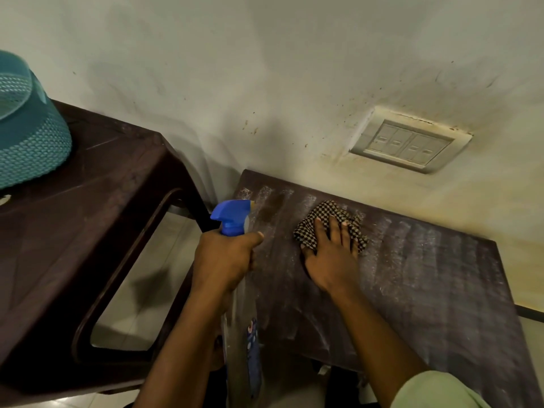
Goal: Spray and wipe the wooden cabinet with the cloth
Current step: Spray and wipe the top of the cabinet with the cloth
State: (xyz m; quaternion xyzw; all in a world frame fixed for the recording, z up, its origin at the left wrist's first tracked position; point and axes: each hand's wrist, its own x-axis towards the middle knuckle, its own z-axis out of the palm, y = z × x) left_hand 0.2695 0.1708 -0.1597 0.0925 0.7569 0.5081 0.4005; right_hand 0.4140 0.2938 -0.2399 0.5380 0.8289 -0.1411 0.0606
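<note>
The dark wooden cabinet top [426, 278] lies against the wall, streaked with pale dust and wipe marks. My right hand [331, 257] presses flat, fingers spread, on a bunched black-and-white checked cloth [326, 214] near the cabinet's back left part. My left hand [225, 260] grips the neck of a clear spray bottle with a blue trigger head [234, 216], held upright at the cabinet's left edge with its nozzle pointing over the top. The bottle's body [241, 334] hangs down below my fist.
A dark brown plastic chair [97, 231] stands at the left, close to the cabinet, with a teal mesh basket [32, 136] upside down on it. A white switch plate [409, 142] sits on the stained wall above the cabinet. Pale floor tiles [141, 290] show through the chair.
</note>
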